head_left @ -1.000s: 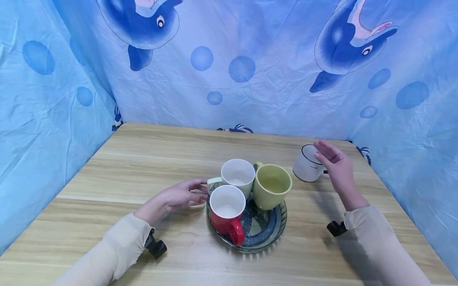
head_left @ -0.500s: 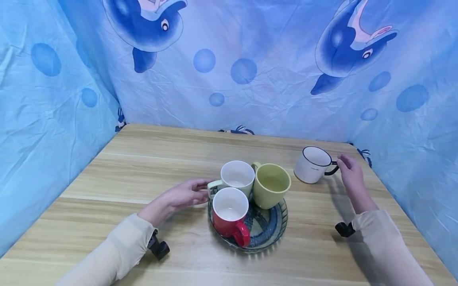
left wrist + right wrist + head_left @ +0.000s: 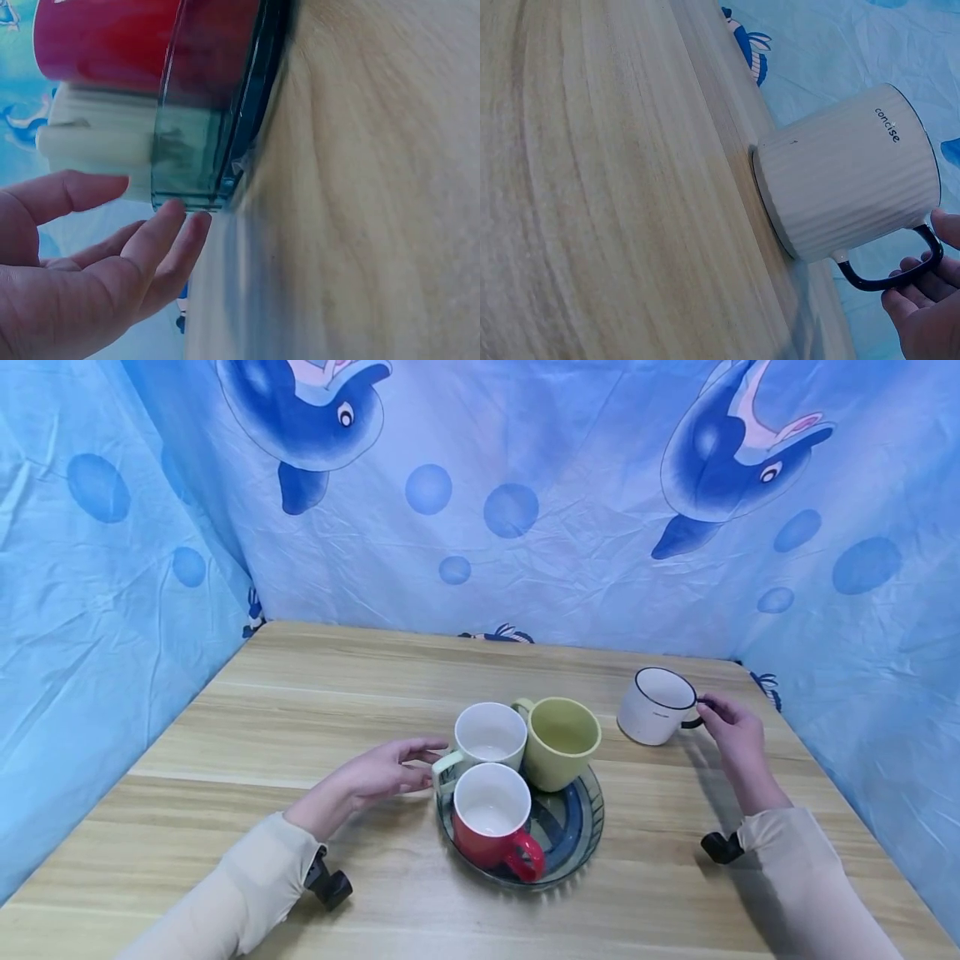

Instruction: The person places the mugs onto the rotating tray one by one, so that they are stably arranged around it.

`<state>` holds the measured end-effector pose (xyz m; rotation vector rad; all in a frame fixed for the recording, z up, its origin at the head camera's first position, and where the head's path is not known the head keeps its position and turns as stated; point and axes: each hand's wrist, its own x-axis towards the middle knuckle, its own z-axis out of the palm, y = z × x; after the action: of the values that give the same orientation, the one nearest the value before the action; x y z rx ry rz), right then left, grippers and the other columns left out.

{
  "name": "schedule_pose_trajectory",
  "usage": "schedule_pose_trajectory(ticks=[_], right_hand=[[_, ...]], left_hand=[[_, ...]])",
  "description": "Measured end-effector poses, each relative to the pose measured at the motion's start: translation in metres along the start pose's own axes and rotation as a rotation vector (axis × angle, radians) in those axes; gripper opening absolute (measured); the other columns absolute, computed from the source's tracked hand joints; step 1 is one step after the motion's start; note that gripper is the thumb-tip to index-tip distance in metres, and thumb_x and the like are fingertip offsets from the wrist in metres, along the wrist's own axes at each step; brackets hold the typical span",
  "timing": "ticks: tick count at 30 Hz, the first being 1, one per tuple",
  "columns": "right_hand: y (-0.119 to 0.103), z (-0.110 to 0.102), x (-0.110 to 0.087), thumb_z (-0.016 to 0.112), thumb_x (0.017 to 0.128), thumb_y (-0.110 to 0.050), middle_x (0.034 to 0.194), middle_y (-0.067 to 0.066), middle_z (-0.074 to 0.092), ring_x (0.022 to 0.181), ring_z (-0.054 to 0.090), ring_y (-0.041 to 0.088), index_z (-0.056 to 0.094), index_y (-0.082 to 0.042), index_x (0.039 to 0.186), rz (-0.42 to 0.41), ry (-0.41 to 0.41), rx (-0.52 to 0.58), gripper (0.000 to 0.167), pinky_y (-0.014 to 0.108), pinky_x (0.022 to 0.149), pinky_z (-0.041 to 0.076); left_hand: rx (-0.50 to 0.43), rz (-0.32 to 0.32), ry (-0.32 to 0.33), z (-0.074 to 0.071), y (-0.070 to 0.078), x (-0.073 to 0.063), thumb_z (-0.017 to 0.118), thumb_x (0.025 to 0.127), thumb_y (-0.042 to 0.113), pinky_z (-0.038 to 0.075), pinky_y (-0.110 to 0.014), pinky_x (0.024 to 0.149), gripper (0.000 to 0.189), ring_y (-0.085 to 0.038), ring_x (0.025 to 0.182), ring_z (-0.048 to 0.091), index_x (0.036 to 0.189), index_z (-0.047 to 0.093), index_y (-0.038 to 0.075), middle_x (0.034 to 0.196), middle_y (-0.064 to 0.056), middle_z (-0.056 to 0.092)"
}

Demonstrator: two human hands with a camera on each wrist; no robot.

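A round blue-green glass dish (image 3: 577,843) carries three mugs: a red mug (image 3: 480,847) in front, a pale mint mug (image 3: 491,731) behind it and a yellow-green mug (image 3: 555,760) at the back right. At the dish's left rim is my left hand (image 3: 382,777), fingers loosely extended; in the left wrist view its fingertips (image 3: 174,210) meet the glass wall. A white mug with a dark rim (image 3: 652,714) stands upright at the back right. My right hand (image 3: 737,735) grips its black handle (image 3: 885,283), thumb near the rim and fingers curled underneath.
The dish and the white mug stand on a wooden table (image 3: 337,668). Blue curtains with dolphin prints (image 3: 480,560) hang behind the table and along both sides. A small black device (image 3: 330,885) is strapped to the left wrist; another (image 3: 723,847) is on the right.
The dish has turned counterclockwise, with the red mug shifting right and the yellow-green mug shifting left and back. My right hand has gone from beside the white mug's rim to gripping its handle.
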<state>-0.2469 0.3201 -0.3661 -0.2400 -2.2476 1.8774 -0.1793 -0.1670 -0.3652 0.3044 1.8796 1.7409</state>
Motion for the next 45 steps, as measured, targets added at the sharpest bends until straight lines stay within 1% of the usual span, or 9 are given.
schedule_pose_trajectory(ticks=[5,10,14,18,24,29,34,41,45], right_hand=[[0.003,-0.001,-0.001,0.064,0.093,-0.015,0.082,-0.022,0.064,0.081,0.059,-0.011,0.063,-0.015,0.106,0.035,0.02,0.108,0.013,0.003,0.073,0.052],[0.005,-0.002,-0.001,0.067,0.091,-0.017,0.081,-0.02,0.066,0.079,0.061,-0.008,0.064,-0.02,0.095,0.077,0.021,0.079,0.007,0.007,0.071,0.055],[0.006,-0.003,-0.003,0.065,0.092,-0.016,0.081,-0.021,0.066,0.08,0.061,-0.009,0.065,-0.023,0.096,0.062,0.0,0.03,0.007,0.008,0.072,0.055],[0.006,-0.002,-0.005,0.06,0.096,-0.02,0.081,-0.025,0.063,0.083,0.059,-0.011,0.063,-0.021,0.101,0.057,0.008,-0.106,0.006,0.007,0.074,0.054],[0.005,0.003,-0.013,0.056,0.098,-0.023,0.079,-0.028,0.06,0.084,0.058,-0.011,0.059,-0.004,0.12,0.089,0.041,-0.226,0.029,0.008,0.075,0.055],[0.005,0.003,-0.022,0.055,0.098,-0.029,0.083,-0.028,0.059,0.089,0.059,-0.008,0.06,-0.005,0.121,0.087,0.055,-0.273,0.034,0.008,0.075,0.055],[-0.003,0.001,-0.034,0.057,0.097,-0.029,0.084,-0.028,0.062,0.086,0.059,-0.012,0.062,-0.012,0.113,0.067,0.024,-0.222,0.024,0.008,0.073,0.055],[-0.017,0.002,-0.054,0.066,0.092,-0.021,0.083,-0.019,0.07,0.081,0.066,-0.007,0.067,-0.019,0.096,0.013,-0.044,0.038,0.005,0.011,0.07,0.057],[-0.021,0.003,-0.068,0.067,0.091,-0.016,0.083,-0.016,0.072,0.079,0.068,-0.004,0.071,-0.021,0.091,-0.043,-0.068,0.102,0.006,0.011,0.069,0.057]], left_hand=[[0.036,0.008,-0.028,-0.003,-0.006,0.004,0.057,0.081,-0.014,0.053,-0.031,0.1,0.075,-0.044,0.136,0.04,0.149,0.026,-0.005,0.152,-0.03,0.029],[-0.005,0.006,-0.055,-0.002,-0.01,0.008,0.055,0.079,-0.019,0.052,-0.033,0.102,0.079,-0.047,0.142,0.028,0.149,0.02,-0.009,0.154,-0.033,0.021],[-0.012,0.003,-0.055,-0.002,-0.011,0.01,0.054,0.079,-0.02,0.051,-0.033,0.102,0.079,-0.047,0.141,0.027,0.149,0.018,-0.01,0.154,-0.034,0.02],[-0.008,0.01,-0.07,-0.001,-0.011,0.009,0.052,0.08,-0.021,0.052,-0.032,0.102,0.08,-0.049,0.141,0.027,0.15,0.015,-0.01,0.153,-0.035,0.02],[-0.015,0.014,-0.093,-0.001,-0.013,0.01,0.05,0.08,-0.022,0.054,-0.028,0.098,0.081,-0.05,0.14,0.027,0.15,0.012,-0.01,0.153,-0.037,0.019],[-0.005,0.015,-0.101,-0.001,-0.012,0.01,0.052,0.08,-0.022,0.053,-0.03,0.099,0.081,-0.05,0.14,0.027,0.15,0.013,-0.009,0.153,-0.037,0.019],[0.011,0.015,-0.104,-0.003,-0.012,0.011,0.054,0.081,-0.02,0.053,-0.031,0.1,0.081,-0.049,0.14,0.029,0.151,0.014,-0.008,0.153,-0.035,0.019],[0.02,0.019,-0.106,-0.006,-0.012,0.011,0.055,0.081,-0.019,0.052,-0.033,0.102,0.083,-0.049,0.141,0.028,0.151,0.014,-0.007,0.155,-0.034,0.018],[0.025,0.018,-0.105,-0.005,-0.013,0.011,0.057,0.081,-0.018,0.051,-0.033,0.102,0.083,-0.049,0.141,0.028,0.151,0.015,-0.007,0.155,-0.033,0.019]])
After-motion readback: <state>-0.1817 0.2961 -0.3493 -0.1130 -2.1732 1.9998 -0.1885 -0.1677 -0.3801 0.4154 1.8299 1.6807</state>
